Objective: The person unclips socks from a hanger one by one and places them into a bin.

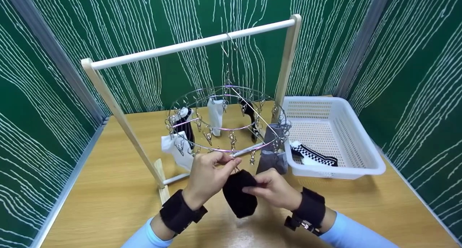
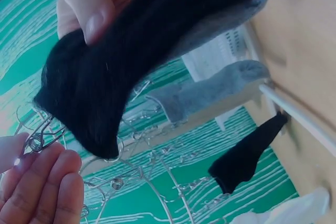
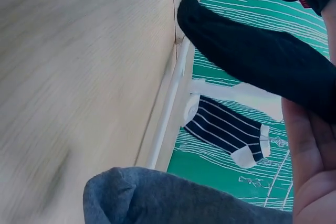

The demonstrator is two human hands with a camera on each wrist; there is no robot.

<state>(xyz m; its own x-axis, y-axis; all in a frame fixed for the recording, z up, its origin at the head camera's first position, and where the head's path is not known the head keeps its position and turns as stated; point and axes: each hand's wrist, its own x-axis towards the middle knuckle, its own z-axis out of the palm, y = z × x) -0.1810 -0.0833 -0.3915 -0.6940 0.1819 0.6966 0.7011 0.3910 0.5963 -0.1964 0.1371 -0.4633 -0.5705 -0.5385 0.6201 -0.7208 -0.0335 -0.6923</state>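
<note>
A black sock [image 1: 240, 195] hangs below the near edge of a round metal clip hanger [image 1: 231, 129]. My right hand [image 1: 278, 190] pinches the sock near its opening, with the thumb on top. My left hand [image 1: 211, 175] pinches a small wire clip [image 2: 37, 139] between thumb and fingers. In the left wrist view the clip's tip meets the corner of the sock's opening; whether it bites the cloth I cannot tell. From the right wrist view, the sock's toe points away from my right palm.
A wooden rack [image 1: 191, 46] carries the hanger. White socks [image 1: 216, 116], a striped sock [image 1: 186, 127], another black sock [image 2: 247, 156] and grey socks [image 1: 272, 161] hang around the ring. At right stands a white basket [image 1: 332, 174] with a checkered sock [image 1: 316, 156] inside.
</note>
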